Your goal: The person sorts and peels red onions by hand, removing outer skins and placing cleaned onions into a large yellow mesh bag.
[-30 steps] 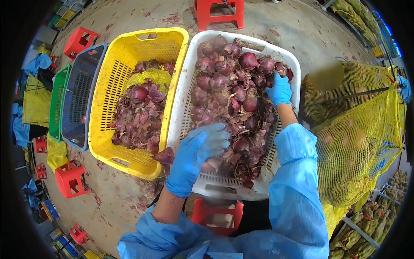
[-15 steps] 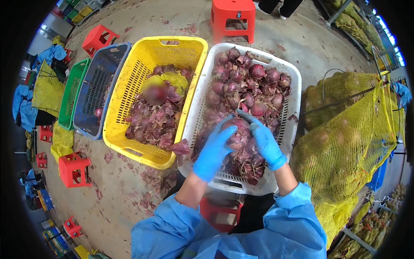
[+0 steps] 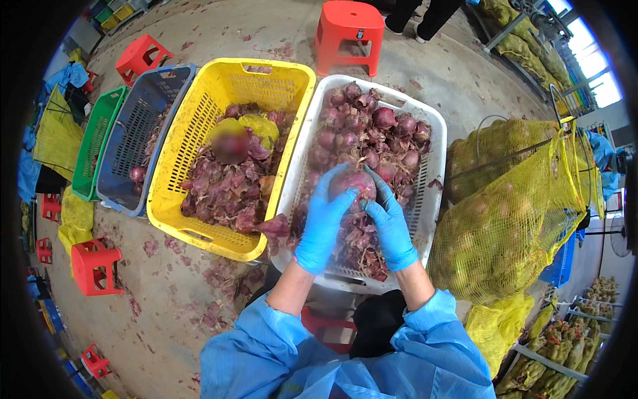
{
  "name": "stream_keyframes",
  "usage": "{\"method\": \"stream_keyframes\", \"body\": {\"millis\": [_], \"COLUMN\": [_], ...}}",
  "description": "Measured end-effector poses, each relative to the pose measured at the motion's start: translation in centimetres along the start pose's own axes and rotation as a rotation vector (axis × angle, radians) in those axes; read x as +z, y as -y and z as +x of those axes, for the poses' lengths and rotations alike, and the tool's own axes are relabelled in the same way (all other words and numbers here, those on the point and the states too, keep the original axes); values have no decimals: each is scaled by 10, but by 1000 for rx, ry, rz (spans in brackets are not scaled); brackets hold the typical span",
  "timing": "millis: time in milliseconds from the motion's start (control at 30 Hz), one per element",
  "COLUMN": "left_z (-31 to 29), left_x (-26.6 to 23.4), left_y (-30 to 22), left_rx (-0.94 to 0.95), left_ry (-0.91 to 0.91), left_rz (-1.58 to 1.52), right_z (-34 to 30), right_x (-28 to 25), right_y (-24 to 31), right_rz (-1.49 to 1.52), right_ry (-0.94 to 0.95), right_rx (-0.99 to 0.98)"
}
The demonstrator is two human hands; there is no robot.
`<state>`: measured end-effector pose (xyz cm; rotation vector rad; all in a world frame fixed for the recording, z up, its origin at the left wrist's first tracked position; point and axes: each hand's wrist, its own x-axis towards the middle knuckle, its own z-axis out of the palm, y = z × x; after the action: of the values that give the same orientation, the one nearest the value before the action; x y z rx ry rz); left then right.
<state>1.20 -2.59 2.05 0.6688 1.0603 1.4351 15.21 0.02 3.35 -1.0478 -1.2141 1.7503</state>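
Between my two blue-gloved hands is a large red onion (image 3: 353, 184), raised over the near half of the white crate (image 3: 435, 156). My left hand (image 3: 323, 216) wraps its left side, thumb across the front. My right hand (image 3: 387, 219) grips it from the right, thumb also on the near face. Below and beyond them lie many red onions (image 3: 384, 118) with papery skins. Left of the white crate stands a yellow crate (image 3: 163, 193) holding loose purple skins (image 3: 226, 189), a yellow net piece (image 3: 260, 130) and a blurred round onion.
Further left stand a blue crate (image 3: 119, 166) and a green crate (image 3: 86, 156). Full yellow mesh sacks (image 3: 512, 223) crowd my right. Red stools (image 3: 349, 36) and scattered skins dot the floor; a person's dark-trousered legs (image 3: 435, 18) show at the far side.
The whole view has shifted slightly. Both hands keep the onion, now turned so a smoother face shows, and my right thumb has come across its front.
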Motion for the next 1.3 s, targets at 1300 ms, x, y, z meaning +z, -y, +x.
{"method": "stream_keyframes", "body": {"millis": [1300], "left_z": [7], "left_x": [-33], "left_y": [39], "left_rx": [132], "left_ry": [272], "left_rz": [1129], "right_z": [-5], "right_x": [-280], "right_y": [266], "right_rz": [-454], "right_ry": [-962], "right_rx": [-760]}}
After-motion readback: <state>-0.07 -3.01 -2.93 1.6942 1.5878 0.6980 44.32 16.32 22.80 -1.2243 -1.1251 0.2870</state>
